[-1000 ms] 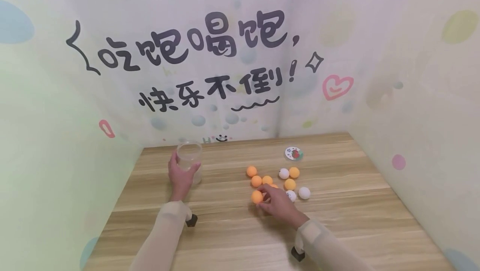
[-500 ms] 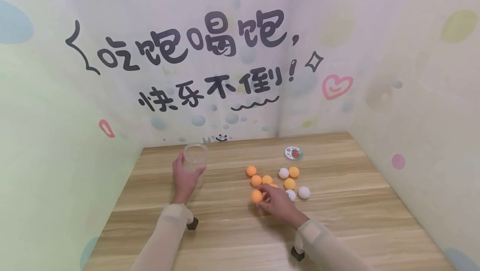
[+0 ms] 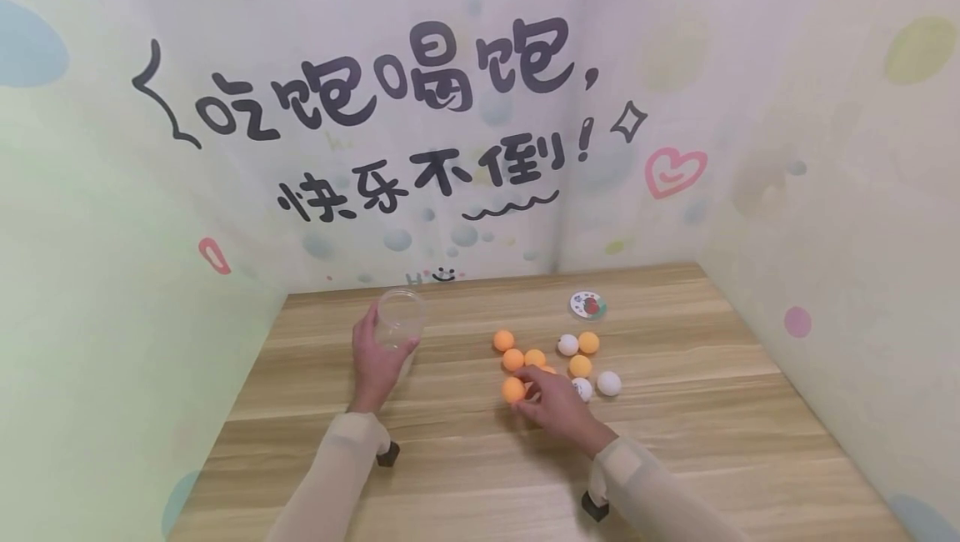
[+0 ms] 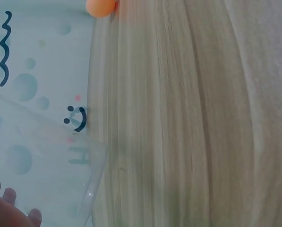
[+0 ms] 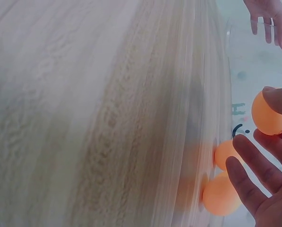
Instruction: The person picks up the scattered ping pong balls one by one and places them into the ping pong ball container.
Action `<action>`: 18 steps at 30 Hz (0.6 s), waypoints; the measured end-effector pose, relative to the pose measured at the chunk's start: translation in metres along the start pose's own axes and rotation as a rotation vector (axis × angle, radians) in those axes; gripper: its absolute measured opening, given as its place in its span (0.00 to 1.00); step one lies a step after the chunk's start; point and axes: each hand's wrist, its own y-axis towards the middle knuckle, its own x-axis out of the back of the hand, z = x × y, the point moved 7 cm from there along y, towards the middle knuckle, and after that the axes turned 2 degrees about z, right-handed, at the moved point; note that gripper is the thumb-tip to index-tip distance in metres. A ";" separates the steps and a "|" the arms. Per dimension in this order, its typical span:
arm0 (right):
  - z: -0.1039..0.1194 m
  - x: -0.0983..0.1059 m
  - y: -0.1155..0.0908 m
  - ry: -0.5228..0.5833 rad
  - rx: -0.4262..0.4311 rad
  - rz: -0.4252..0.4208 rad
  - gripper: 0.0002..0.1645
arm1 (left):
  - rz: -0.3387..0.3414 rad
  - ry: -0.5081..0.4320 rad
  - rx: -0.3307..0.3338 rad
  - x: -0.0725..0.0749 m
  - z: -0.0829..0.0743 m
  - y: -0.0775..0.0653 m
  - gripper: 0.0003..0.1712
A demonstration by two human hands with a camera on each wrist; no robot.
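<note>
In the head view, my left hand (image 3: 377,367) grips a clear plastic jar (image 3: 402,321) around its side, thumb on the right, with the round rim at the top. The left wrist view shows the jar's see-through wall (image 4: 46,156) and fingertips behind it. My right hand (image 3: 561,410) pinches an orange ping-pong ball (image 3: 513,390) between thumb and index finger. Seen from the right wrist, that ball is above the table, while the other fingers (image 5: 256,165) are spread below it. Two more orange balls (image 5: 221,194) lie just beyond those fingers.
Around the right hand lie several loose ping-pong balls, orange like the one at the back left (image 3: 503,341) and white like the one at right (image 3: 609,383). A round lid (image 3: 588,306) with a printed picture lies farther back. Printed walls (image 3: 480,250) enclose the wooden table (image 3: 465,484).
My left hand has carried the jar to the right, toward the balls, and slightly nearer to me. The right hand keeps its pinch on the orange ball and has hardly moved.
</note>
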 end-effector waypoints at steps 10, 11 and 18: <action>0.000 0.001 0.000 -0.015 0.005 -0.021 0.24 | 0.013 0.007 -0.027 -0.003 -0.001 -0.006 0.54; 0.000 0.002 0.000 -0.018 0.002 -0.022 0.24 | 0.020 0.005 -0.027 -0.005 -0.001 -0.007 0.54; 0.003 0.003 0.000 -0.033 0.005 -0.037 0.25 | 0.061 0.004 -0.013 -0.010 -0.002 -0.013 0.55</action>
